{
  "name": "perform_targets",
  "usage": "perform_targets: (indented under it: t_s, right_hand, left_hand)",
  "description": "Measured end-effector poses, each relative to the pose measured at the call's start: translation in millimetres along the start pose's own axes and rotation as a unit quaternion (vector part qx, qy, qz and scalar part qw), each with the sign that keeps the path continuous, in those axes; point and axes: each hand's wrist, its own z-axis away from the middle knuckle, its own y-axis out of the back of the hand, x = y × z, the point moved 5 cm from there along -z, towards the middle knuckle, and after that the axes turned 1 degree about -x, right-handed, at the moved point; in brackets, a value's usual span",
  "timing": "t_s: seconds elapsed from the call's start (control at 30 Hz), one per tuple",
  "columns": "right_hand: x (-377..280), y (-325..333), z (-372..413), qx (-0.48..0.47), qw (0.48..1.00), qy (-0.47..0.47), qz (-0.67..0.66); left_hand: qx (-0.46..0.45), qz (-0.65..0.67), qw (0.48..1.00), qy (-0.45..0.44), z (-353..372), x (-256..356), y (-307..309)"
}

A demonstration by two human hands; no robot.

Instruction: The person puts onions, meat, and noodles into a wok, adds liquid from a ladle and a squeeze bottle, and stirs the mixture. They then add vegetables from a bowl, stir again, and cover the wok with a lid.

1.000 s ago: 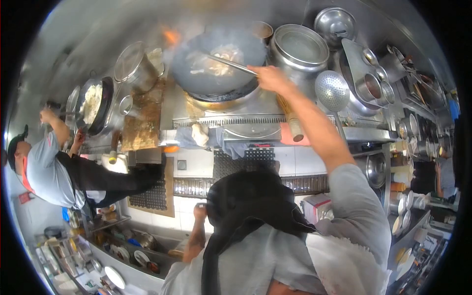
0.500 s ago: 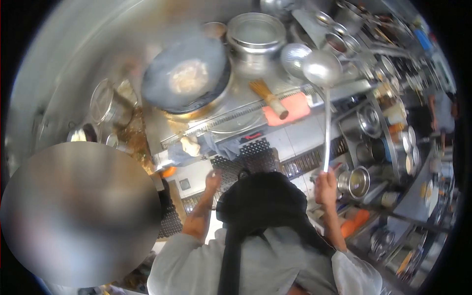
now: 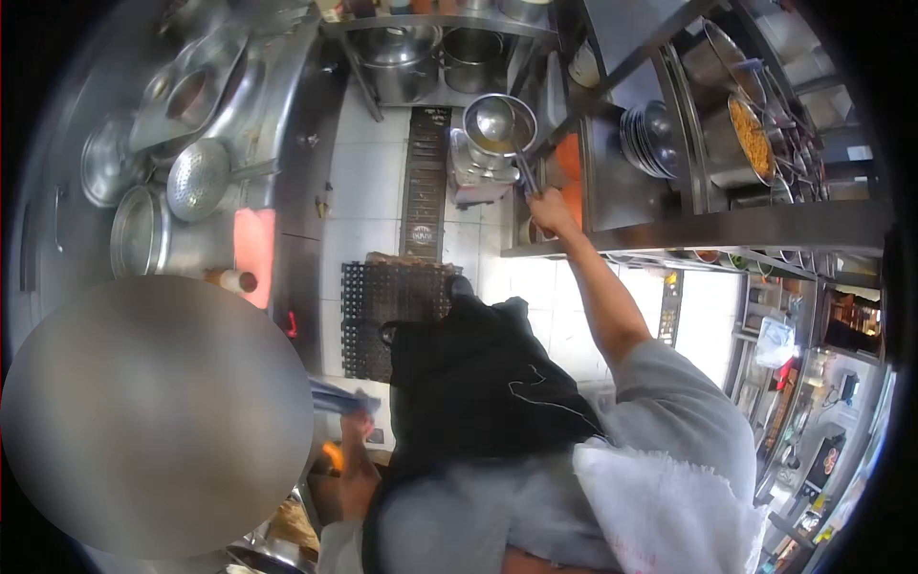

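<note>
My right hand [image 3: 551, 211] is closed round the handle of a metal ladle [image 3: 495, 121], whose bowl is in a metal pot [image 3: 529, 115] standing low on the floor side. My left hand [image 3: 357, 421], at the lower left, is closed on a blue-grey cloth [image 3: 330, 396]. A large blurred disc hides whatever lies to the left of that hand. On the counter at the left are a pink cloth [image 3: 253, 251], a brush [image 3: 234, 280] partly covered by the blur, and a perforated skimmer [image 3: 199, 179].
Metal shelving [image 3: 612, 230] spans the upper right, with stacked dark bowls [image 3: 650, 139] and a container of orange-yellow food [image 3: 750, 137]. Two large pots stand at the top, one lidded [image 3: 394, 75]. A black mat [image 3: 368, 311] lies on the tiled floor.
The view has turned right, from the wok and stove toward the shelving. The ladle has moved from above the counter into the pot. My left hand now holds the blue-grey cloth.
</note>
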Motion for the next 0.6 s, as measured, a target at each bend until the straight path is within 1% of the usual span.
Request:
perform_targets:
  t_s: [0.03, 0.07, 0.1, 0.17, 0.2, 0.27, 0.3, 0.33, 0.37, 0.4, 0.47, 0.5, 0.57, 0.6]
  right_hand:
    - [11, -7, -23, 0.023, 0.997, 0.017, 0.069]
    - [17, -10, -38, 0.047, 0.989, 0.036, 0.138]
    - [17, -13, -45, 0.046, 0.990, 0.032, 0.132]
    - [2, -13, -52, 0.086, 0.972, 0.093, 0.200]
    - [4, -13, -66, 0.085, 0.973, 0.089, 0.196]
    - [24, -30, -107, -0.086, 0.968, 0.017, 0.233]
    - [39, -33, -123, -0.085, 0.969, 0.015, 0.231]
    - [67, -44, -135, -0.165, 0.959, -0.109, -0.202]
    - [75, -55, -137, -0.209, 0.749, -0.209, -0.593]
    - [64, -47, -117, -0.207, 0.750, -0.208, -0.593]
    - [36, -18, -48, -0.082, 0.804, -0.194, -0.557]
    - [39, -16, -35, -0.078, 0.804, -0.193, -0.557]
    - [37, -6, -17, -0.084, 0.843, -0.121, -0.518]
    - [37, -3, -10, -0.080, 0.843, -0.119, -0.518]
  left_hand:
    - [-0.094, -0.287, 0.952, -0.057, 31, 6, 3]
    - [-0.099, -0.345, 0.932, -0.045, 58, 8, 1]
    - [-0.099, -0.337, 0.936, 0.001, 77, -2, 1]
    - [-0.100, -0.310, 0.942, 0.081, 106, -9, -3]
    - [-0.101, -0.293, 0.944, 0.112, 114, -13, -5]
    - [-0.105, -0.267, 0.945, 0.160, 123, -6, -18]
    - [-0.107, -0.254, 0.945, 0.179, 124, -5, -23]
    - [-0.108, -0.240, 0.944, 0.196, 122, -3, -27]
    - [-0.109, -0.224, 0.944, 0.215, 118, -2, -32]
    - [-0.110, -0.208, 0.943, 0.234, 110, -3, -35]
    - [-0.110, -0.166, 0.940, 0.278, 91, -8, -40]
    - [-0.110, -0.132, 0.933, 0.315, 76, -17, -40]
    - [-0.122, -0.046, 0.904, 0.408, 48, -35, -40]
    - [-0.119, -0.080, 0.918, 0.371, 43, -16, -38]
